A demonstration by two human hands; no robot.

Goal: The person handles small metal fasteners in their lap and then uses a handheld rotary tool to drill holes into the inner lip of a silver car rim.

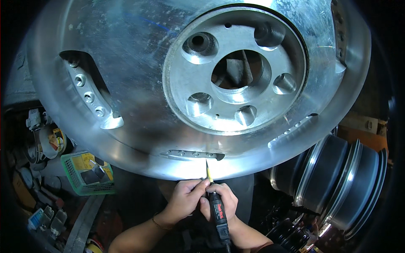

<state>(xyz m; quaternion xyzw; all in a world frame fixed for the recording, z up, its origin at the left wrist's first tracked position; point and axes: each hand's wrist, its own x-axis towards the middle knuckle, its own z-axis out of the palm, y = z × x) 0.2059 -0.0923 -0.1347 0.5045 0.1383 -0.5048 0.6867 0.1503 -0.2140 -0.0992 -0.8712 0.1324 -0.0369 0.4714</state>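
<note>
A large silvery metal wheel (139,97) with a round hub recess fills most of the view. My right hand (228,197) is closed round the front of a black rotary tool (220,216), whose cord end points toward me. My left hand (184,199) pinches near the yellow, slender front part (209,173) of that tool. The thin dark tip reaches up to the near rim, beside a narrow slot (195,154) holding a row of small bolt holes. Whether the tip touches the metal, I cannot tell. Fingertips of both hands are close together.
Several stacked wheel rims (325,177) stand at the right. On the left are a green plastic basket (86,189) with yellow and dark pieces inside and a white bucket (50,141). Another slot (90,95) with bolt holes opens on the wheel's left side.
</note>
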